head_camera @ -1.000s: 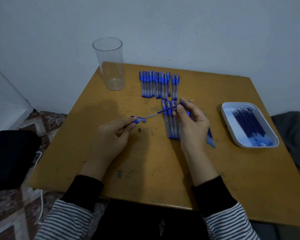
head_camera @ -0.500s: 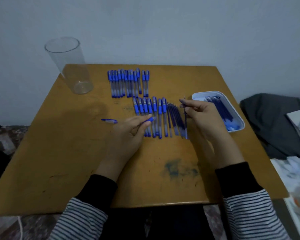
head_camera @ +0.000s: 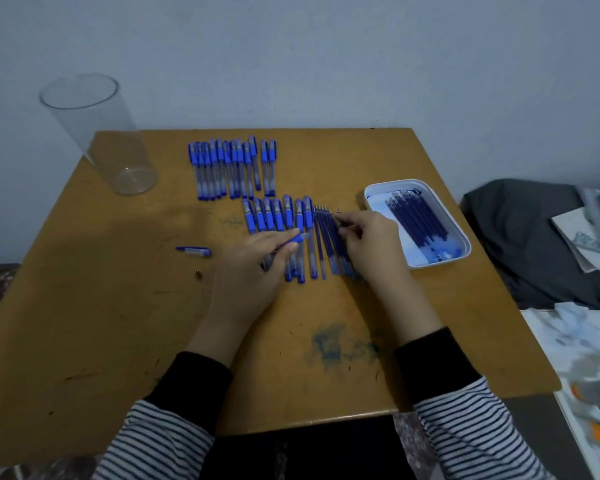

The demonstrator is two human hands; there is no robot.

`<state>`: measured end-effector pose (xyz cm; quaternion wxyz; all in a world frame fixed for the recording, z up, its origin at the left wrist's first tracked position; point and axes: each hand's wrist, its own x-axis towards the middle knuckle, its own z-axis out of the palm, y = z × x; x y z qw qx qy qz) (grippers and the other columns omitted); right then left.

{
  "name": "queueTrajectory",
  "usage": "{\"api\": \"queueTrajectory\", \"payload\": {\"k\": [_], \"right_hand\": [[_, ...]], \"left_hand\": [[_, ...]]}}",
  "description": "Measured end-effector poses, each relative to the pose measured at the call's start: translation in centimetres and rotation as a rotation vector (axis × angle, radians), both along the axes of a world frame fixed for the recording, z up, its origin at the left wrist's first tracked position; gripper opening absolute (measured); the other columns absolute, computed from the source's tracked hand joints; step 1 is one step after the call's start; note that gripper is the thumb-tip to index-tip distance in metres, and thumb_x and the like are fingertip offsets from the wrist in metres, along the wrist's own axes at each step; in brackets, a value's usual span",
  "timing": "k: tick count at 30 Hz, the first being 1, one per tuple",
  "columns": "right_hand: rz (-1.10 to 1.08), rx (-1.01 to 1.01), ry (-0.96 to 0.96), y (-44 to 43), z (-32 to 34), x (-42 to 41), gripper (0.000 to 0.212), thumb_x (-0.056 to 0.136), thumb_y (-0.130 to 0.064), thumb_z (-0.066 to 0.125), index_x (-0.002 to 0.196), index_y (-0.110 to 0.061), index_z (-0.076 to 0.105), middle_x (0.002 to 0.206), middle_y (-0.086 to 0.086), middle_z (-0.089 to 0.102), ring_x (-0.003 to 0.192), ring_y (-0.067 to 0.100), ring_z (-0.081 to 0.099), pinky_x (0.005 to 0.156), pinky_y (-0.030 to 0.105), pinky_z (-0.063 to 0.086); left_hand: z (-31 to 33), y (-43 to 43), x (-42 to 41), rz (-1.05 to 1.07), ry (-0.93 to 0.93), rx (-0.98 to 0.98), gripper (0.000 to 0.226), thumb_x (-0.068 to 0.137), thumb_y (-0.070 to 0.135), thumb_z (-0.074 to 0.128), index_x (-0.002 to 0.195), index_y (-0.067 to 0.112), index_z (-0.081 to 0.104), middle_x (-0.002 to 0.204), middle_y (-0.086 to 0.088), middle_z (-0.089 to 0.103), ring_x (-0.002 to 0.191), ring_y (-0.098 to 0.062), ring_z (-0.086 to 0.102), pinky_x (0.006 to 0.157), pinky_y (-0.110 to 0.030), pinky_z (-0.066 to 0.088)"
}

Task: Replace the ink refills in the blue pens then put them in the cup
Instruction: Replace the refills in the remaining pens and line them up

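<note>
Left hand (head_camera: 253, 261) gripped a pen (head_camera: 296, 239), right hand (head_camera: 369, 239) pinched a refill (head_camera: 338, 212); I found the tray (head_camera: 395, 183) just frame-right of it.

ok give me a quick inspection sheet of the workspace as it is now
surface: wooden table, blue ink stain near the front edge
job's things: clear cup upright, empty, back left; back row of blue pens; nearer row with loose refills beside it; white tray holding more refills
clutter: pen cap lying alone left of the hands
hands: left hand grips a pen; right hand pinches one refill
cables: nothing seen
surroundings: grey wall; dark cloth and blurred papers to the right
</note>
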<state>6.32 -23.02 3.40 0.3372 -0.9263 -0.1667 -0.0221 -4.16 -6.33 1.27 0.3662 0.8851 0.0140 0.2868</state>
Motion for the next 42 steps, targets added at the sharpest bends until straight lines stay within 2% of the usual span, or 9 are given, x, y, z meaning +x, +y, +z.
{"api": "queueTrajectory", "payload": {"k": [2, 11, 17, 20, 24, 27, 30, 38, 42], "right_hand": [[0.007, -0.014, -0.022, -0.1, -0.3, 0.1, 0.027, 0.094, -0.008, 0.061, 0.121, -0.01, 0.069, 0.112, 0.01, 0.07, 0.103, 0.023, 0.064, 0.088, 0.025, 0.046], [-0.029, 0.016, -0.036, -0.2, -0.5, -0.3, 0.027, 0.093, -0.021, 0.067, 0.118, -0.012, 0.071, 0.107, 0.007, 0.069, 0.095, 0.017, 0.062, 0.084, 0.027, 0.049], [-0.035, 0.125, -0.063, -1.0, 0.2, -1.3, 0.021, 0.094, -0.018, 0.065, 0.113, -0.013, 0.073, 0.102, 0.002, 0.07, 0.089, 0.007, 0.06, 0.076, 0.015, 0.045], [-0.058, 0.218, -0.047, -2.3, 1.0, -1.2, 0.019, 0.093, -0.015, 0.065, 0.111, -0.015, 0.074, 0.099, -0.005, 0.07, 0.085, -0.001, 0.06, 0.073, 0.002, 0.043], [-0.132, 0.251, -0.011, -5.3, 2.0, 0.4, 0.021, 0.094, -0.014, 0.064, 0.113, -0.016, 0.073, 0.104, -0.006, 0.071, 0.088, -0.003, 0.062, 0.078, 0.005, 0.047], [-0.172, 0.121, -0.009, -7.5, 2.5, 1.6, 0.023, 0.093, -0.012, 0.064, 0.114, -0.014, 0.073, 0.105, -0.005, 0.07, 0.093, 0.004, 0.061, 0.077, 0.005, 0.044], [-0.17, -0.04, 0.02, -9.0, 2.6, 2.4, 0.022, 0.092, -0.009, 0.064, 0.112, -0.011, 0.073, 0.104, 0.003, 0.07, 0.094, 0.014, 0.062, 0.083, 0.021, 0.046], [-0.104, -0.197, 0.009, -10.2, 1.8, 3.0, 0.013, 0.088, -0.01, 0.066, 0.093, -0.017, 0.075, 0.086, -0.003, 0.066, 0.084, 0.015, 0.062, 0.081, 0.036, 0.056], [-0.064, -0.166, 0.018, -10.0, 1.7, 2.8, 0.015, 0.087, -0.007, 0.064, 0.092, -0.016, 0.075, 0.088, -0.001, 0.069, 0.084, 0.015, 0.063, 0.08, 0.031, 0.055]], "left_hand": [[0.0, 0.0, 0.0, -0.001, 0.003, 0.005, 0.025, 0.096, 0.022, 0.067, 0.12, 0.017, 0.073, 0.109, 0.005, 0.075, 0.099, -0.002, 0.064, 0.084, -0.015, 0.053], [0.0, -0.3, 0.1, 0.007, 0.026, -0.008, 0.025, 0.097, 0.022, 0.067, 0.121, 0.018, 0.073, 0.112, 0.007, 0.074, 0.104, 0.0, 0.063, 0.089, -0.019, 0.054], [0.1, -0.7, 0.2, 0.009, 0.012, -0.029, 0.025, 0.097, 0.022, 0.067, 0.121, 0.02, 0.073, 0.111, 0.009, 0.073, 0.105, 0.003, 0.06, 0.092, -0.015, 0.051], [0.4, -1.6, 0.3, 0.005, -0.014, 0.006, 0.024, 0.095, 0.019, 0.069, 0.119, 0.016, 0.074, 0.11, 0.004, 0.074, 0.105, 0.005, 0.056, 0.093, -0.003, 0.042], [0.0, -2.6, 0.8, -0.042, -0.064, 0.017, 0.025, 0.095, 0.02, 0.069, 0.118, 0.011, 0.074, 0.108, -0.002, 0.075, 0.104, -0.005, 0.063, 0.093, -0.003, 0.042], [-0.4, -3.1, 1.2, -0.063, -0.089, 0.013, 0.029, 0.098, 0.031, 0.064, 0.12, 0.013, 0.073, 0.109, 0.0, 0.075, 0.102, -0.008, 0.069, 0.091, -0.02, 0.054], [-0.6, -4.0, 1.4, -0.084, -0.109, -0.037, 0.029, 0.097, 0.03, 0.063, 0.12, 0.014, 0.073, 0.108, 0.0, 0.075, 0.1, -0.01, 0.07, 0.084, -0.033, 0.059], [-0.8, -4.3, 1.3, -0.096, -0.099, -0.012, 0.025, 0.096, 0.021, 0.069, 0.119, 0.013, 0.074, 0.107, 0.001, 0.076, 0.099, -0.009, 0.071, 0.086, -0.029, 0.058], [-0.9, -4.3, 1.3, -0.095, -0.105, -0.002, 0.025, 0.095, 0.021, 0.069, 0.118, 0.013, 0.075, 0.106, 0.0, 0.076, 0.096, -0.01, 0.071, 0.085, -0.031, 0.059]]}}
